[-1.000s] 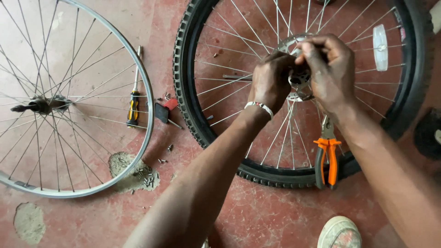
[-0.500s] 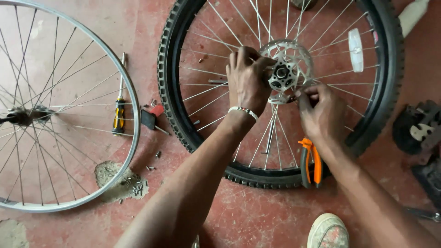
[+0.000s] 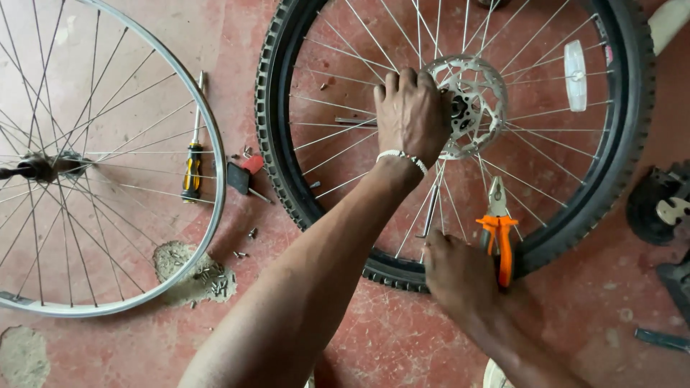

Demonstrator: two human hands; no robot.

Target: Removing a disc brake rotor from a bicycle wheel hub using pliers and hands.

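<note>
On the red floor [image 3: 402, 338] lies the tyred wheel [image 3: 460, 136]; the left hand [image 3: 411, 115] clamps its fingers on the hub disc [image 3: 478, 100]. At six o'clock, the right hand [image 3: 460, 276] closes on a loose spoke [image 3: 431, 208] beside orange pliers [image 3: 499, 233]. Steadying the hub firmly should help.

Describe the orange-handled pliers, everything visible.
The orange-handled pliers lie flat inside the tyred black bicycle wheel, under its spokes. Grey metal jaws point up toward the silver perforated brake disc, slightly parted; the orange grips point down toward the tyre. The right hand rests against the grips' left side. Whether it grasps them cannot be told.
</note>
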